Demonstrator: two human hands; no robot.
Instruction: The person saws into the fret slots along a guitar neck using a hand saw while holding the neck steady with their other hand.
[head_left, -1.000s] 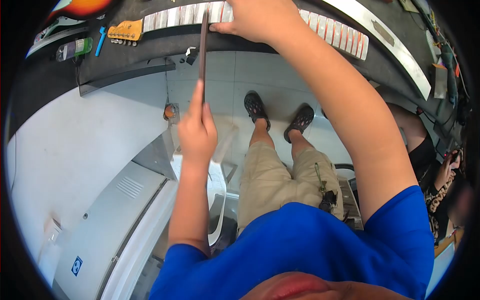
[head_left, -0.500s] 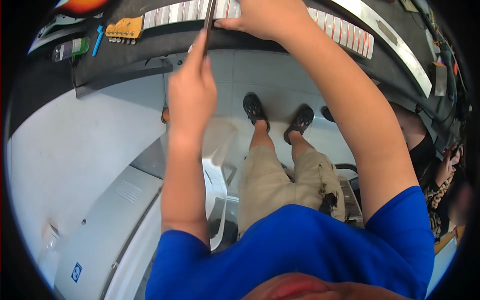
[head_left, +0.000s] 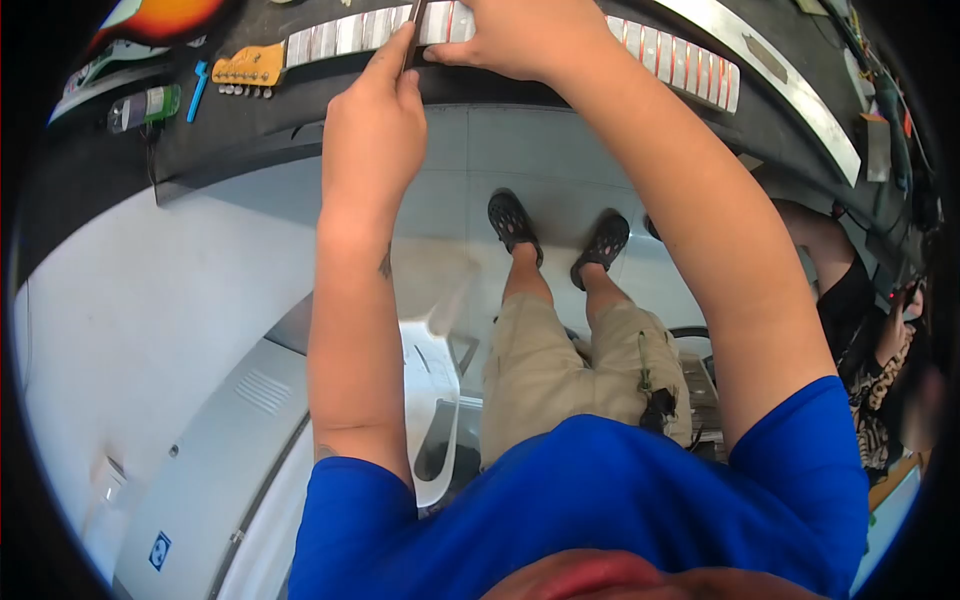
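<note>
Here's the guitar neck [head_left: 368,30], its board banded in silvery tape with thin red lines, lying across the desk [head_left: 285,98] just ahead of both hands! The left hand [head_left: 375,120] has its grip narrow, closed around a slim dark-brown bar [head_left: 416,22] that stands crosswise over the neck. Right beside it, the right hand [head_left: 520,35] sets its thumb along the neck's near edge; its other fingers run out of sight, so I can't tell how its grip is set.

Left of the left grip: the yellow wooden headstock [head_left: 248,62], then a bright-blue plastic tool [head_left: 197,92] and a clear labelled bottle [head_left: 145,108]. Right of the right grip, a curved silvery strip [head_left: 808,103]. A thin dark margin of desk separates neck and front edge; below the grips, open room above pale floor tiles [head_left: 440,140].
</note>
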